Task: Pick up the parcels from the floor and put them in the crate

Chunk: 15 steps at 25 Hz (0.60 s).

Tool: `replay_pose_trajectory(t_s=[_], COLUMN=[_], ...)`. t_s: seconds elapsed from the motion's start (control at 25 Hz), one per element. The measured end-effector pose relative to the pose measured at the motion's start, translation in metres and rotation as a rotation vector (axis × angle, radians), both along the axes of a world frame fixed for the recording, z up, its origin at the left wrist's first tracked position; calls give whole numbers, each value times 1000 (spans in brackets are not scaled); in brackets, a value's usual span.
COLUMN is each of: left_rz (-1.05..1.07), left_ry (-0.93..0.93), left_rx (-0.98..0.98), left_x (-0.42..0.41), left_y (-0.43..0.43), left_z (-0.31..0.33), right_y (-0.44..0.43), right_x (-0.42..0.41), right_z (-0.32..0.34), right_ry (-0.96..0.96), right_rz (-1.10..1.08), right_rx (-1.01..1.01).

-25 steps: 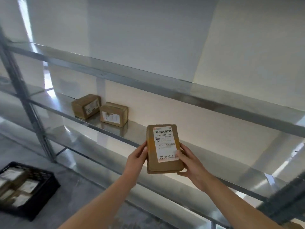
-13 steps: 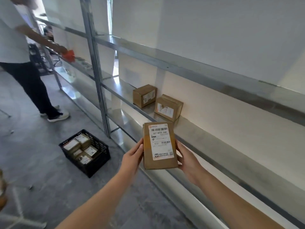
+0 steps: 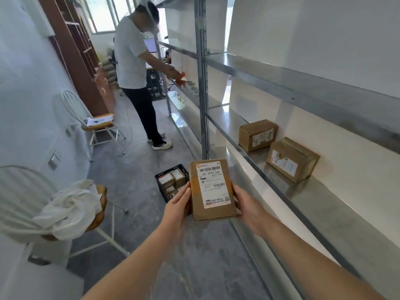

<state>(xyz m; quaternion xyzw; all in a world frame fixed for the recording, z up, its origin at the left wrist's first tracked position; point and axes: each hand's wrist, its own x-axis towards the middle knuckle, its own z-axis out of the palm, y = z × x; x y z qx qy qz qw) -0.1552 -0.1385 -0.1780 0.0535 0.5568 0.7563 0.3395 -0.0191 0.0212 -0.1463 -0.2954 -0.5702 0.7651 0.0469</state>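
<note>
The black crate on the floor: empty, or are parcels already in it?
Not empty. The black crate holds several labelled brown parcels. The parcel in hand, gripped by left hand and right hand, hides its near corner.

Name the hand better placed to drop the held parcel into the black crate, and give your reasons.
Left, probably. The parcel is held by both hands, but the black crate sits on the floor beyond the left hand, on that side. The right hand is nearer the shelf.
</note>
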Motion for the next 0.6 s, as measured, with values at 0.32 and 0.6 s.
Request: replay_pose_trajectory(t_s=[0.32, 0.6], left_rz=[179, 236], left_ry=[-28, -89], left_rx=[-8, 2], left_x=[24, 11], left_y=[9, 26], left_z=[-22, -36], right_y=[29, 50], right_x=[-18, -40], right_z=[-32, -37], right_ry=[-83, -108], right_rz=[143, 226], right_rx=[-61, -91])
